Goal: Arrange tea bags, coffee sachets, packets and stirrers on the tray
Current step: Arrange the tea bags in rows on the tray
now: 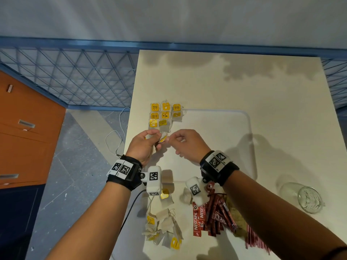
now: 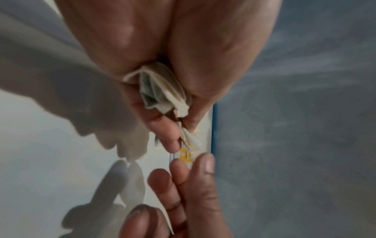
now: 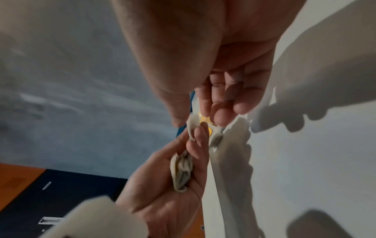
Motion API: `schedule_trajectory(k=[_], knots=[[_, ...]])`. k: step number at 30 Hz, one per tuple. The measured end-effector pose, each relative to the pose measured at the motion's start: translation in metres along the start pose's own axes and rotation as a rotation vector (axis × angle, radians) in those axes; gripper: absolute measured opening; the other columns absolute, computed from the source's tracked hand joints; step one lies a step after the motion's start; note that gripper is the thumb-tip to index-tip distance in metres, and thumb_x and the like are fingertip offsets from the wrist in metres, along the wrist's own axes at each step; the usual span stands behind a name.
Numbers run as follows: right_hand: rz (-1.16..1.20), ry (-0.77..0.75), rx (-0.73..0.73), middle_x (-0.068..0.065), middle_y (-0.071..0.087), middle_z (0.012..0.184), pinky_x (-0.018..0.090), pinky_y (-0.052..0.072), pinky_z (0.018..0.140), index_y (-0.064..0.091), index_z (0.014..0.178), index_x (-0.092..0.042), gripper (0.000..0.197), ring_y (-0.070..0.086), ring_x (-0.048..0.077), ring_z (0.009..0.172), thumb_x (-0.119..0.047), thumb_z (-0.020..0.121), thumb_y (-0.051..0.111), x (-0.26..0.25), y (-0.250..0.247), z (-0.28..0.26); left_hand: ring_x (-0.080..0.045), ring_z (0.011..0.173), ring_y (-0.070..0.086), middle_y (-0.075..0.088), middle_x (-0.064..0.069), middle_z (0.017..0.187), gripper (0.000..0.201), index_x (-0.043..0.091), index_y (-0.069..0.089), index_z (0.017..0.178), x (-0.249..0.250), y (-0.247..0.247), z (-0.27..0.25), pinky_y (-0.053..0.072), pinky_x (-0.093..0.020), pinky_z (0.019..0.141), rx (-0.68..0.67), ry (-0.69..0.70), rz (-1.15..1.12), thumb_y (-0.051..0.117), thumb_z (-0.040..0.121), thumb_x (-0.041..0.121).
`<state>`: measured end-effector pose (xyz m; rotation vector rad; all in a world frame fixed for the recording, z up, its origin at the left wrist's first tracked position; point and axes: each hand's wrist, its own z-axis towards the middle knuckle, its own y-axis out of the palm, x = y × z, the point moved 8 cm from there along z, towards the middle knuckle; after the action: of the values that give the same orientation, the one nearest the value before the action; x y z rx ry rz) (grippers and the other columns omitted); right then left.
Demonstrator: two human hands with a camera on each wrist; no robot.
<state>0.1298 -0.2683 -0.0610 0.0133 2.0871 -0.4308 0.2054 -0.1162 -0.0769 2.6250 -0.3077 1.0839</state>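
Note:
Several tea bags with yellow tags (image 1: 165, 115) lie in neat rows at the far left corner of the white tray (image 1: 251, 147). Just in front of them my left hand (image 1: 155, 138) grips a bunch of tea bags (image 2: 160, 90) in its palm. My right hand (image 1: 170, 138) pinches the yellow tag (image 3: 205, 122) of one bag at the left hand's fingertips. On the table in front of the tray lie a loose pile of tea bags (image 1: 165, 228), red Nescafe sachets (image 1: 212, 216) and red-and-white stirrers (image 1: 255, 239), partly hidden by my right forearm.
A clear glass jar (image 1: 308, 199) lies on its side at the table's right. The table's left edge (image 1: 129, 128) runs close beside my left hand, with floor, a white cable (image 1: 114, 136) and an orange cabinet (image 1: 28, 132) beyond. A blue mesh rail stands behind.

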Motion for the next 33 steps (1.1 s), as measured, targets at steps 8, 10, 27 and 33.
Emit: schedule_trajectory(k=[8, 10, 27, 33], knots=[[-0.005, 0.024, 0.093, -0.008, 0.074, 0.077, 0.05, 0.062, 0.077, 0.07, 0.083, -0.039, 0.008, 0.073, 0.016, 0.068, -0.044, 0.079, 0.065, 0.015, -0.008, -0.008, -0.021, 0.05, 0.056, 0.065, -0.018, 0.079, 0.018, 0.002, 0.063, 0.113, -0.006, 0.02, -0.003, 0.051, -0.027, 0.049, -0.023, -0.02, 0.056, 0.062, 0.096, 0.001], [0.011, 0.025, 0.123, -0.005, 0.073, 0.077, 0.051, 0.061, 0.078, 0.068, 0.079, -0.033, 0.007, 0.073, 0.019, 0.071, -0.039, 0.078, 0.064, 0.015, -0.013, -0.01, -0.021, 0.051, 0.058, 0.066, -0.021, 0.079, 0.02, 0.0, 0.062, 0.116, -0.008, 0.026, -0.006, 0.056, -0.031, 0.05, -0.054, -0.037, 0.062, 0.059, 0.097, -0.001], [0.034, -0.154, 0.169, -0.005, 0.071, 0.088, 0.03, 0.055, 0.073, 0.072, 0.107, -0.019, 0.011, 0.069, 0.017, 0.078, -0.021, 0.101, 0.064, 0.001, -0.042, 0.006, -0.013, 0.055, 0.061, 0.066, -0.011, 0.071, 0.027, -0.003, 0.069, 0.113, -0.013, 0.035, 0.0, 0.046, -0.019, 0.044, -0.121, -0.004, 0.227, 0.074, 0.09, 0.008], [0.138, -0.076, 0.122, 0.007, 0.071, 0.082, 0.034, 0.052, 0.071, 0.076, 0.096, -0.017, 0.007, 0.063, 0.02, 0.074, -0.023, 0.096, 0.073, 0.018, -0.028, 0.011, -0.009, 0.046, 0.054, 0.063, -0.009, 0.072, 0.019, 0.004, 0.069, 0.106, -0.017, 0.035, 0.008, 0.043, -0.019, 0.041, -0.08, -0.018, 0.157, 0.075, 0.088, 0.006]])
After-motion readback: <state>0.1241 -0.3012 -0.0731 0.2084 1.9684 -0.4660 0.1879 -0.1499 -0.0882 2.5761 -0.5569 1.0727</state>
